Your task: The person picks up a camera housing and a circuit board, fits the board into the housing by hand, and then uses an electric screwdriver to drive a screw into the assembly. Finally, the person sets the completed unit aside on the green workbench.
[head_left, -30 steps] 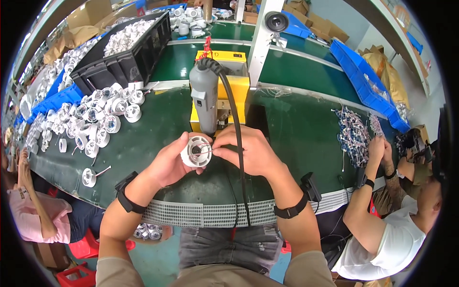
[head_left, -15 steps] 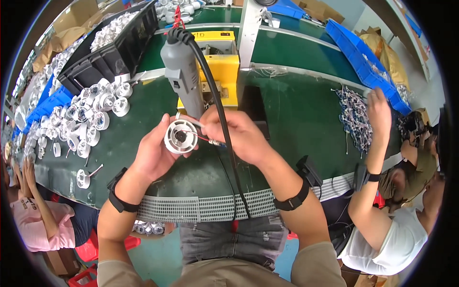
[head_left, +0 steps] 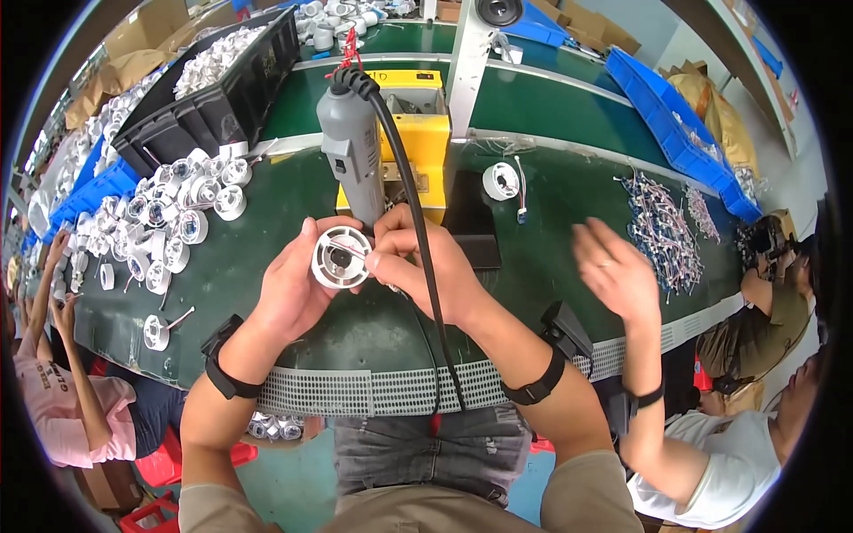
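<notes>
My left hand [head_left: 298, 286] holds a round white plastic housing [head_left: 325, 277] with a dark centre, its open face turned up. Thin red and white wires [head_left: 348, 248] lie across the housing, and the fingers of my right hand [head_left: 426, 266] pinch them at its right rim. Whatever else sits within the right fingers is hidden. Just behind my hands a grey corded power tool [head_left: 349, 147] stands upright at a yellow machine [head_left: 418, 147]. Its black cable [head_left: 410, 200] loops down in front of my right hand.
Many white housings [head_left: 173, 209] are heaped at the left, before a black crate [head_left: 213, 98]. A single housing [head_left: 500, 181] with a wired piece lies right of the machine. A co-worker's hand [head_left: 617, 271] hovers near a pile of wired boards [head_left: 662, 235]. Blue trays [head_left: 666, 124] stand at the far right.
My right fingers have moved the wires from beyond the rim to across the housing. The co-worker's hand has come left from the board pile, and a housing with wires now lies right of the machine.
</notes>
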The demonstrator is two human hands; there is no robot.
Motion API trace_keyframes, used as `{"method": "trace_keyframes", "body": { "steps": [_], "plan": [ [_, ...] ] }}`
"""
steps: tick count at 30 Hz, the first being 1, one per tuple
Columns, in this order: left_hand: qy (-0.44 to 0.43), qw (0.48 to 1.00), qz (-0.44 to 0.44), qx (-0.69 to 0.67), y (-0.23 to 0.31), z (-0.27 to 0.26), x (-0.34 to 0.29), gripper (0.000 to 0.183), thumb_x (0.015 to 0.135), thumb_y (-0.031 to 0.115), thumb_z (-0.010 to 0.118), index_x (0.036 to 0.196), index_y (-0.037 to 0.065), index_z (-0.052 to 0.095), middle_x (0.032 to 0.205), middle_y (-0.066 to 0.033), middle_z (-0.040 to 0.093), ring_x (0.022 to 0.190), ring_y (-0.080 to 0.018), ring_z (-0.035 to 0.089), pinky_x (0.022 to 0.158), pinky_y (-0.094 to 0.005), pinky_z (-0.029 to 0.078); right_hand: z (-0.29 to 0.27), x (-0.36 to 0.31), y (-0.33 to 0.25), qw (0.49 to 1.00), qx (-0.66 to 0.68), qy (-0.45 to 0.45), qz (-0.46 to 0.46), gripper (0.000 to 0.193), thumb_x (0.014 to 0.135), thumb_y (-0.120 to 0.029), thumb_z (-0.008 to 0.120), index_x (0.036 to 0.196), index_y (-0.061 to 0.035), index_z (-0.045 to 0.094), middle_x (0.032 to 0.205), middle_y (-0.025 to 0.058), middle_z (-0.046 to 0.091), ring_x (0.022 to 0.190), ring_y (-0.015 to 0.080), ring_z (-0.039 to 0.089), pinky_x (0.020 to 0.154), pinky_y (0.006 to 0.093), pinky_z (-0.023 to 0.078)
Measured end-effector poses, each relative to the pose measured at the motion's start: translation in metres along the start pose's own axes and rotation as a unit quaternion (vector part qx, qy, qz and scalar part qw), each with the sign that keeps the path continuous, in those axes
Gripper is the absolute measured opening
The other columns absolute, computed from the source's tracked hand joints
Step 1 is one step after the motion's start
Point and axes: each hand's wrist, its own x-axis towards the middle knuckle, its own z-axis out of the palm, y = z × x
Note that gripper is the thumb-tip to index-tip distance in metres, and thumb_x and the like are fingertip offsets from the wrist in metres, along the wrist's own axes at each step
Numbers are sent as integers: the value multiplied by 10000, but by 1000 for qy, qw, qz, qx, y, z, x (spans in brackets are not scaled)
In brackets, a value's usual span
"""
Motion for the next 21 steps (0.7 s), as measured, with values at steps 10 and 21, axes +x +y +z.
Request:
{"method": "trace_keyframes", "body": {
  "steps": [10, 21],
  "plan": [
    [15, 1000, -1, 15, -1, 2, -2, 551, 1030, 468, 293, 1229, 3, 513, 1006, -84, 631, 847, -158, 618, 703, -292, 527, 5, 0, 1, 984, -134, 9, -114, 133, 852, -93, 652, 774, 7, 611, 905, 41, 512, 715, 107, 502, 659, 268, 415],
    [42, 998, 19, 35, -8, 5, 0, 464, 1033, 377, 381, 1260, -6, 513, 997, -64, 640, 851, -133, 632, 713, -288, 548, 13, -5, -4, 943, -288, 85, -142, 135, 826, -115, 694, 829, -2, 621, 871, 104, 568, 702, 238, 608, 633, 353, 488]
  ]
}}
